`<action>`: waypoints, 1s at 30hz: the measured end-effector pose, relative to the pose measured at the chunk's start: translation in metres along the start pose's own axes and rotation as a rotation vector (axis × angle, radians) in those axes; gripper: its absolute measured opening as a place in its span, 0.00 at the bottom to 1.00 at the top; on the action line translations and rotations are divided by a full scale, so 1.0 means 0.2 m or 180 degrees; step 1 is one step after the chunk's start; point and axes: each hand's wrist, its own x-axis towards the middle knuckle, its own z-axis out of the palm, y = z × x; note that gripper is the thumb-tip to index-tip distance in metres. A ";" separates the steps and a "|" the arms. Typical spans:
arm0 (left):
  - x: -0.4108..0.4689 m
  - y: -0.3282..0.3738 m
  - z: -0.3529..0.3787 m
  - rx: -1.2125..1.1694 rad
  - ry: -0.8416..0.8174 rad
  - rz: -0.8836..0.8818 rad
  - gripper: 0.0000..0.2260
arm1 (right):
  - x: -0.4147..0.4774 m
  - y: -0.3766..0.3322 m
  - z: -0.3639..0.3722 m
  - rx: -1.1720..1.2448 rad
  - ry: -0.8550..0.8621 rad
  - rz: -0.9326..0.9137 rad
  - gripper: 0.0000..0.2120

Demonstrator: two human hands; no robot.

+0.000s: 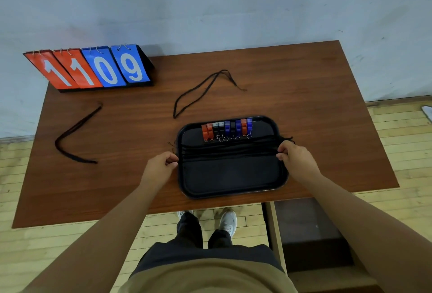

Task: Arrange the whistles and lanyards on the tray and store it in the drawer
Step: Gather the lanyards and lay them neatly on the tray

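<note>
Stretching across the black tray (231, 175), a bundle of lanyards (230, 150) is held taut at both ends, one end pinched by the left hand (161, 164) just outside the tray's left rim and the other by the right hand (295, 154) at the right rim. On each hand the fingers (172, 159) are closed together on the cord ends, so the strands are kept straight and parallel instead of tangling. This tension is judged to be the reason for the grip: the cords can be laid flat in a neat band below the whistles.

A row of whistles (228, 128) in orange, black, grey and blue is lined up side by side along the tray's far edge, their key rings pointing toward the person, which leaves the middle and near part of the tray free for the cords.

Two further lanyards are not yet on the tray: one loose lanyard (201, 92) is lying on the worktop (315, 105) beyond the tray, and another lanyard (74, 132) is lying well to the left. A flip scoreboard (93, 68) reading 1109 is standing at the far left corner.

An open drawer (311, 234) is seen below the worktop's near right edge, seemingly left ready for the tray. The arranging is judged to be unfinished.
</note>
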 end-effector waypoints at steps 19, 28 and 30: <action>0.13 -0.06 0.15 0.0526 0.0384 0.0462 0.06 | 0.13 0.11 0.11 -0.0598 0.0359 -0.0475 0.09; 0.17 -0.07 0.17 0.0549 0.0325 0.0439 0.07 | 0.15 0.15 0.14 -0.0902 0.0584 -0.0424 0.09; 0.16 -0.07 0.16 0.0462 0.0264 0.0403 0.09 | 0.14 0.14 0.14 -0.0919 0.0602 -0.0380 0.10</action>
